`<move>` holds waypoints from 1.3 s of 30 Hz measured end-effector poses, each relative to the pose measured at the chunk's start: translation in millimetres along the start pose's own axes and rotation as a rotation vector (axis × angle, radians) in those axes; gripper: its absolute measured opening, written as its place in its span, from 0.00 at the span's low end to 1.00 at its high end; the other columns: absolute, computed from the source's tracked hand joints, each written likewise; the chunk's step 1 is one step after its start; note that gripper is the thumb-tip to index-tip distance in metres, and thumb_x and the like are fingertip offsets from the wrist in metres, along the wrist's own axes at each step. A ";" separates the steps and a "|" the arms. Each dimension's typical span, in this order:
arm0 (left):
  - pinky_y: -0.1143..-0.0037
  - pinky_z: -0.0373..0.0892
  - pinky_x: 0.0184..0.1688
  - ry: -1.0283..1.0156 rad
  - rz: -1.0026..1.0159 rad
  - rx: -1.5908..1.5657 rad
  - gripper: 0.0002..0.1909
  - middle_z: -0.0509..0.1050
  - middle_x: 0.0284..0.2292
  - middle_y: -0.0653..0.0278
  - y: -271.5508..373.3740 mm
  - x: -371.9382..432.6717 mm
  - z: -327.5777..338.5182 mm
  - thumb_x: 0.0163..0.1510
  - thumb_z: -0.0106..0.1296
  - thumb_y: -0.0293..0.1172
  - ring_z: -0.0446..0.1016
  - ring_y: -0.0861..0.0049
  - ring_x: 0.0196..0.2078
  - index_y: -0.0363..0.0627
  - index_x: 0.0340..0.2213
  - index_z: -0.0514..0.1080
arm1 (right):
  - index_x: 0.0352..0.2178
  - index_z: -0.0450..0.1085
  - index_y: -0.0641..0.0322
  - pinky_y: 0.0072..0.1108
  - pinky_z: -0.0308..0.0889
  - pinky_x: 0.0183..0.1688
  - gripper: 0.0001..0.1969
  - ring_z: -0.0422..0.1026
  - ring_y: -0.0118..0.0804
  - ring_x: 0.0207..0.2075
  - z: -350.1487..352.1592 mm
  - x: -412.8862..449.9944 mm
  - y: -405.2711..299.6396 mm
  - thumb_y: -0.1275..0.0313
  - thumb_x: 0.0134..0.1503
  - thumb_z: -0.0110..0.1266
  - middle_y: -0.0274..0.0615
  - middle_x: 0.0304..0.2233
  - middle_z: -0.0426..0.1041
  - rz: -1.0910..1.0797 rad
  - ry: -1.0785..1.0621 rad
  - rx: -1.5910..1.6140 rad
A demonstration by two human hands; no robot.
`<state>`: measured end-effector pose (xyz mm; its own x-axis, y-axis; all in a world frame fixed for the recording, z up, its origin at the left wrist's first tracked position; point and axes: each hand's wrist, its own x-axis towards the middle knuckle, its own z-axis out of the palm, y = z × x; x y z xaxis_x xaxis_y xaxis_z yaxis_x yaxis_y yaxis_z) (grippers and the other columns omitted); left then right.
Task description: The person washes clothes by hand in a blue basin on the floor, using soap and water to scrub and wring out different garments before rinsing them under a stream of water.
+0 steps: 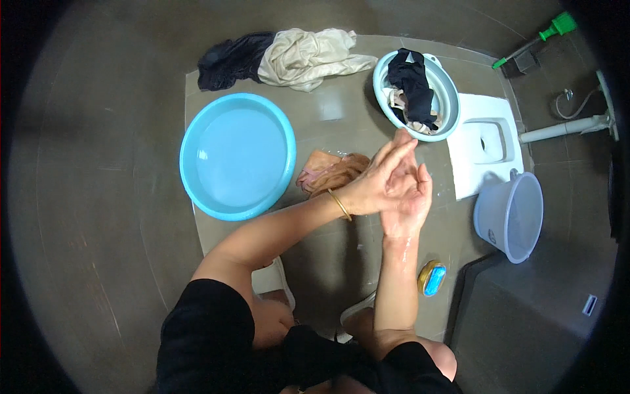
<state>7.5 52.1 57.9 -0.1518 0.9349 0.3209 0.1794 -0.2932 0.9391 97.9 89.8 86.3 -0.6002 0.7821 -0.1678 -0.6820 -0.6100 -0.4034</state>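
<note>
My left hand point(370, 189), with a gold bangle point(339, 205) at its wrist, lies against the palm of my right hand point(409, 202). The right palm faces up with its fingers extended, and its wrist is wet. Neither hand holds an object. Below and left of them a wet brown-orange cloth point(322, 172) with pink parts lies bunched on the tiled floor, partly covered by my left hand. Further left stands a round light-blue basin point(287, 180) of cloudy bluish water. A gold-coloured dish point(423, 279) with a blue bar point(435, 280), probably soap, sits beside my right forearm.
Dark point(231, 61) and cream garments point(307, 56) lie along the far wall. A pale-blue tub point(449, 88) holds dark and light clothes. Right of it are a white squat toilet point(465, 170), a pipe point(566, 130), a translucent bucket point(497, 212) and a green-ended brush point(558, 25).
</note>
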 end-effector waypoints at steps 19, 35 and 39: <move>0.74 0.60 0.48 -0.164 -0.091 -0.276 0.17 0.71 0.39 0.59 -13.6 -50.5 -98.8 0.55 0.44 0.40 0.66 0.73 0.43 0.43 0.19 0.70 | 0.37 0.66 0.55 0.27 0.64 0.42 0.13 0.65 0.27 0.28 -64.5 -6.4 28.9 0.60 0.56 0.49 0.30 0.19 0.63 0.196 0.007 0.349; 0.69 0.68 0.45 0.156 -0.977 -1.033 0.11 0.73 0.39 0.58 -96.2 -151.7 -178.5 0.51 0.52 0.35 0.71 0.70 0.41 0.43 0.36 0.70 | 0.49 0.61 0.64 0.31 0.55 0.56 0.20 0.64 0.41 0.50 -163.6 -24.4 110.7 0.69 0.54 0.49 0.44 0.47 0.67 0.351 0.371 0.181; 0.71 0.65 0.51 -0.397 -0.764 -0.294 0.24 0.67 0.48 0.57 -35.6 -91.9 -112.9 0.49 0.55 0.31 0.65 0.68 0.52 0.42 0.48 0.65 | 0.49 0.61 0.64 0.34 0.56 0.55 0.21 0.65 0.43 0.49 -147.1 -16.7 115.2 0.67 0.54 0.50 0.44 0.47 0.67 0.405 0.384 0.203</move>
<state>-94.7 -46.0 8.9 0.2285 0.8798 -0.4168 -0.0959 0.4464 0.8897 90.8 25.2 -89.7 -0.6612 0.4490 -0.6010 -0.5192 -0.8522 -0.0655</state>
